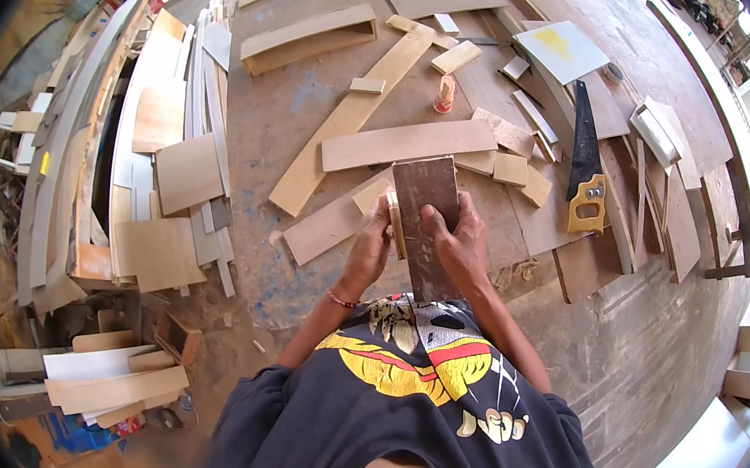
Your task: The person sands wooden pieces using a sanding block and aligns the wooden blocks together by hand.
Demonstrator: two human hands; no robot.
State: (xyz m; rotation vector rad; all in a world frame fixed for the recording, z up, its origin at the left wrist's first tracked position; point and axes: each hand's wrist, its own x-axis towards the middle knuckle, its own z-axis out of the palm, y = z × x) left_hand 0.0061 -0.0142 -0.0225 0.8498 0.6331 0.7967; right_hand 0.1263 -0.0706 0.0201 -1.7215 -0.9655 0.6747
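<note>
In front of my torso, my right hand (463,248) grips a dark brown rectangular board (425,189), its thumb pressed flat on the face and its fingers hidden behind the right edge. The board is upright, its lower end close to my shirt. Just left of it, my left hand (370,250) is closed on a small light wood piece (396,225), seen nearly edge-on. That piece is close against the board's left edge; whether they touch I cannot tell. Beyond my hands, a long plywood strip (403,145) lies across other pieces on the worktable (263,167).
A handsaw (584,155) with a yellow handle lies at the right. A small red-and-orange bottle (444,95) stands mid-table. Behind it are wood offcuts and an open wooden box frame (308,40). Stacked boards (176,172) line the left side, and a white panel (561,51) lies back right.
</note>
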